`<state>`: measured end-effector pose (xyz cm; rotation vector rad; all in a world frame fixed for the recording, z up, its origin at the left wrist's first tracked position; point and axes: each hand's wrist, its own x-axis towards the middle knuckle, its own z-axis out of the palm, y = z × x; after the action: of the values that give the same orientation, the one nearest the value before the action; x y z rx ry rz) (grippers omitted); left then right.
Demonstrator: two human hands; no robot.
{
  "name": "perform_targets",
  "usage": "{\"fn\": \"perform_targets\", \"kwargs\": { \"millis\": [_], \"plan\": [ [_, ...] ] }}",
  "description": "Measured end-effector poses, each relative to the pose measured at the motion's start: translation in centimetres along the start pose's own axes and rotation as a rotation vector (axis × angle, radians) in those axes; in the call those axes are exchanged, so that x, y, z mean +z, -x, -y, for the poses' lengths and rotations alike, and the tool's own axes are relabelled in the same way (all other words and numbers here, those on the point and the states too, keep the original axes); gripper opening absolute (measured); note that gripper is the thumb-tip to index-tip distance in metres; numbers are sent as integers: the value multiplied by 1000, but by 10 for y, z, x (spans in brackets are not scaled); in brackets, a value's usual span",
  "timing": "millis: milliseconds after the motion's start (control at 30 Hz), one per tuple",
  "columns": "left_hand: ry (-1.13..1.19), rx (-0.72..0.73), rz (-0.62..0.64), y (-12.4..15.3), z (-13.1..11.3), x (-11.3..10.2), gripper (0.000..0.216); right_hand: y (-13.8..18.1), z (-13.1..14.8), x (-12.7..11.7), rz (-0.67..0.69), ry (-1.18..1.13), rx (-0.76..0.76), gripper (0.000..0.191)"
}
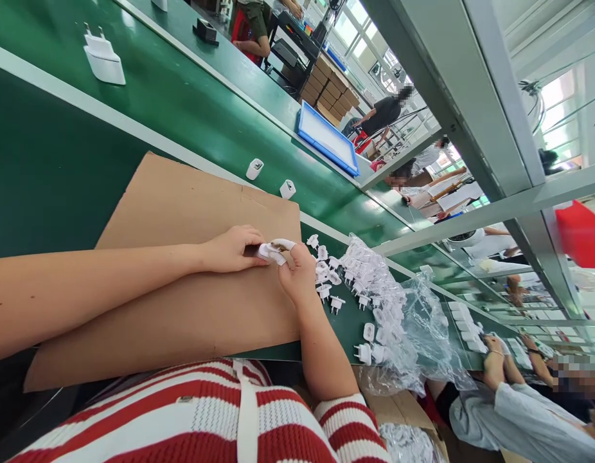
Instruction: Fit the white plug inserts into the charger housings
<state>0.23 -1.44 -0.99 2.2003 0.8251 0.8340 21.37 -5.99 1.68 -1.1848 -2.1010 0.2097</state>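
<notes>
Above a sheet of brown cardboard point(182, 315), my two hands meet over a small white charger piece point(265, 251), partly hidden by the fingers. My left hand point(232, 249) is closed on it from the left. My right hand point(298, 270) pinches a folded white cloth point(279, 247) with a brownish patch, pressed against the piece. Just right of that hand, loose white plug heads with metal pins point(322, 273) are scattered on the green bench. More white plug parts lie in and under a clear plastic bag point(379, 289).
Two white charger housings point(254, 169) stand on the green conveyor belt point(196, 109), with a white plug charger point(103, 59) farther left. Across the belt lies a blue-rimmed tray point(328, 138). A metal frame point(471, 96) crosses overhead. To the right, a co-worker's hands point(494, 354) handle white parts.
</notes>
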Motion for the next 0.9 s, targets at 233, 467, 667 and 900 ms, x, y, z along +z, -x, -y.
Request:
{"fn": "perform_targets", "kwargs": {
  "millis": [233,467,667,900],
  "plan": [
    [-1,-22,14,1,2,1,33,-1,2,-1,51,40,-1,39],
    [18,-88,62,-3,-4,-2,37,-15,3,-12,224,80,22,35],
    [-38,-83,11,-4,-5,1,38,-18,9,-11,164,84,152,37],
    [14,-154,45,-1,-13,-3,51,-8,6,-4,100,-40,219,32]
  ]
}}
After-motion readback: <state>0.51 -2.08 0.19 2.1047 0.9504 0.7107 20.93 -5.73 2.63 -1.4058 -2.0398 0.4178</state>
